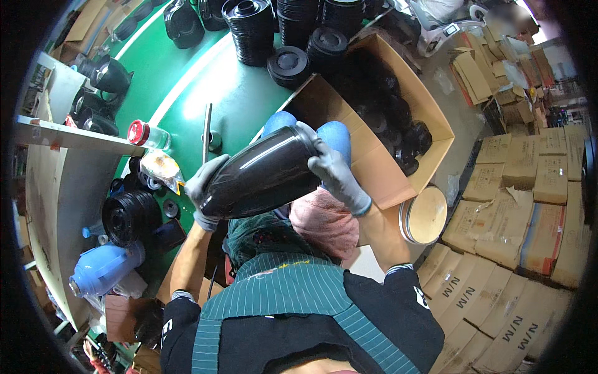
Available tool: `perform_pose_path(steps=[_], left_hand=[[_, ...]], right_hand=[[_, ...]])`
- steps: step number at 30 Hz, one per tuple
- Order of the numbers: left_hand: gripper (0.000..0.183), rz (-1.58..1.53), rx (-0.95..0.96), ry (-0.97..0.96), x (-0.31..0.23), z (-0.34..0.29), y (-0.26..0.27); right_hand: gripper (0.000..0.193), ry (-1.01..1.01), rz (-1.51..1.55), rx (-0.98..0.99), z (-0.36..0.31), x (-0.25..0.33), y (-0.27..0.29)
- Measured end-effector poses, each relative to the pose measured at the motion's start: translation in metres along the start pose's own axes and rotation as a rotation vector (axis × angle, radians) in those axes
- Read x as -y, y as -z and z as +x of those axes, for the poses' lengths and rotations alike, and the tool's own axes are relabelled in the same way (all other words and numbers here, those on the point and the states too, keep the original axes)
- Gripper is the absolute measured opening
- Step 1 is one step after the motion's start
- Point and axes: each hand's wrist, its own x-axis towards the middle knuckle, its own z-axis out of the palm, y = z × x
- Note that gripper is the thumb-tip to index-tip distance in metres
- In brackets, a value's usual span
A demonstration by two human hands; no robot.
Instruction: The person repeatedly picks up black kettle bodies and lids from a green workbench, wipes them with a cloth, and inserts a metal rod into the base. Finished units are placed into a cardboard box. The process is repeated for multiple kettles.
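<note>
Between my two hands lies a large glossy black plastic shell (261,171), long and rounded, tilted with its right end farther away. My left hand (207,192), in a grey glove, grips its lower left end. At the other end my right hand (333,167), gloved too, is closed around the rim. The fingertips under the shell are hidden. My knees in blue jeans show behind it, and a pink cloth (324,221) rests in my lap.
An open cardboard box (430,171) of black parts stands to the right, by a round tub (430,215). Stacked black round parts (249,31) sit on the green floor (243,90). At left are a red-lidded jar (149,135), a metal rod (207,134) and a blue container (104,268). Cartons (498,218) fill the right.
</note>
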Motion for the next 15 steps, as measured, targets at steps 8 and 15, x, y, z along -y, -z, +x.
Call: perform_pose_path(steps=[8,15], left_hand=[[0.033,0.249,-0.094,-0.352,-0.036,0.024,0.017],[0.034,0.091,-0.076,-0.287,-0.042,0.029,-0.005]], right_hand=[[0.098,0.000,0.280,0.152,0.007,0.017,-0.002],[0.072,-0.024,0.194,-0.040,-0.002,-0.010,-0.001]])
